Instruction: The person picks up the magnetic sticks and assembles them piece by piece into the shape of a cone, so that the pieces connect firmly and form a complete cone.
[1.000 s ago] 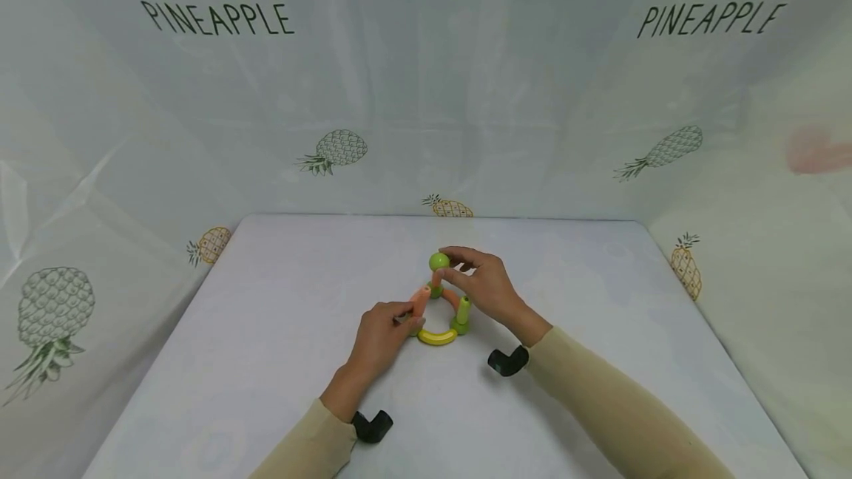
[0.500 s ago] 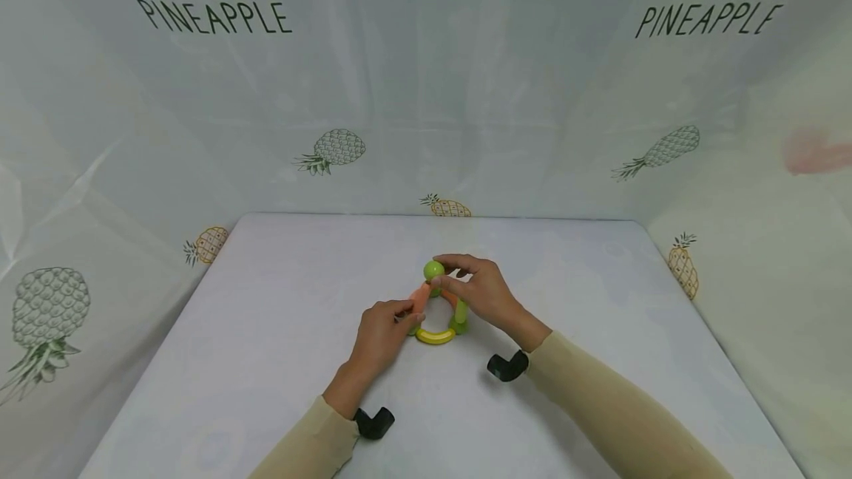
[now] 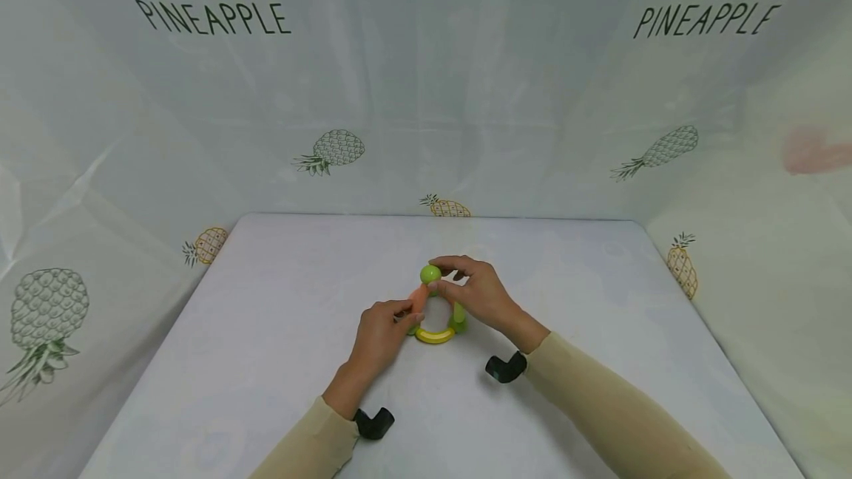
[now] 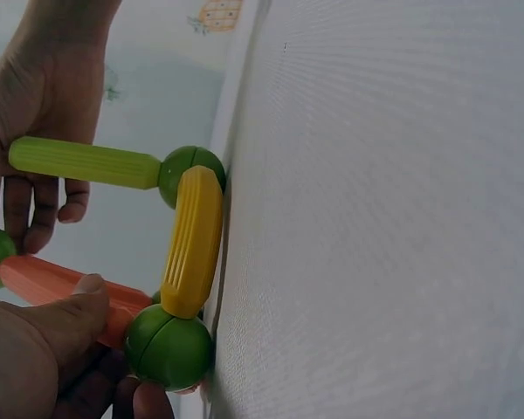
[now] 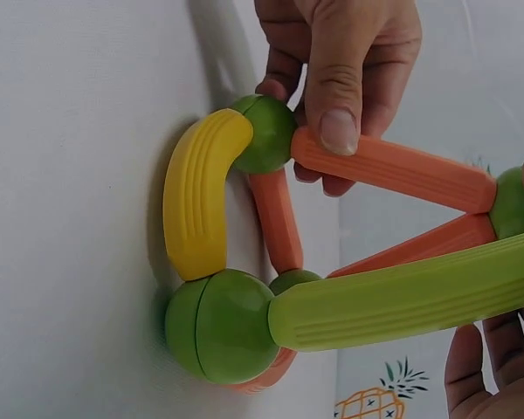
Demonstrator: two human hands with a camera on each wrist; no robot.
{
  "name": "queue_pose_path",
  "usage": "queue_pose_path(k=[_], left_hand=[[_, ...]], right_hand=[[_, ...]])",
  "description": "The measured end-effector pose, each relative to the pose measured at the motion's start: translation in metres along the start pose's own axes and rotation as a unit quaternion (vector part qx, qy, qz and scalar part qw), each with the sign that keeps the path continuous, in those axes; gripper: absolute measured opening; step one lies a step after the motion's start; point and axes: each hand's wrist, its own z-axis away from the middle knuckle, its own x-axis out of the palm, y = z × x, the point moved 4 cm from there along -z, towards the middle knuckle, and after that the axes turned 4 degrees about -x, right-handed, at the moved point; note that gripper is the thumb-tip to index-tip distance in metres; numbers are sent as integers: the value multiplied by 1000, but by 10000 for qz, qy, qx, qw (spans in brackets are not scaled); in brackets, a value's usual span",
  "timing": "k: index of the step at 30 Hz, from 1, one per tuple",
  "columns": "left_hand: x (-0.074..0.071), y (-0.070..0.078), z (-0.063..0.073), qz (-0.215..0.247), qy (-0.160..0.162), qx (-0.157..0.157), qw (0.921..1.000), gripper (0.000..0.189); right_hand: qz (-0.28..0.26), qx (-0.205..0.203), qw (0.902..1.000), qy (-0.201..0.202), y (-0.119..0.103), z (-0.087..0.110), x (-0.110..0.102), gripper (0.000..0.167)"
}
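Observation:
My left hand (image 3: 379, 335) pinches an upright orange ribbed rod (image 5: 393, 170) between thumb and fingers, close to a green ball (image 5: 266, 131) at its foot. My right hand (image 3: 484, 294) holds the top green ball (image 3: 430, 274), which meets the leaning upper ends of two orange rods in the right wrist view. These pieces look like magnetic building rods and balls. A ring lies below on the table, with a curved yellow rod (image 3: 435, 336) at its front between two green balls. From the right front ball (image 5: 223, 327) rises a light green rod (image 4: 83, 162), its upper end near my right hand.
The white tabletop (image 3: 319, 257) surrounds the construction. Behind and beside it hangs pale cloth (image 3: 426, 94) printed with pineapples. A black wrist device sits below each hand, the left (image 3: 374, 424) and the right (image 3: 506, 367).
My right hand has moved the top ball down and slightly left, onto the orange rod in my left hand. The light green rod tilts more. My left hand stays nearly still.

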Motion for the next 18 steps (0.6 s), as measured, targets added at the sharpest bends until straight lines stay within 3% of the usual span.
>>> queue_pose_path(k=[8,13,18], left_hand=[[-5,4,-5,256,115,-65,9996,40],[-18,20,-16,986,39,-8,9951,48],[-28,37,-27,1612,-306,256,9861,47]], right_hand=[[-84,174,9998,90,2,11,-3,41],[-394,69,9987,307,11,32,-12,33],[-452,243,9984,235,23,56,-14,30]])
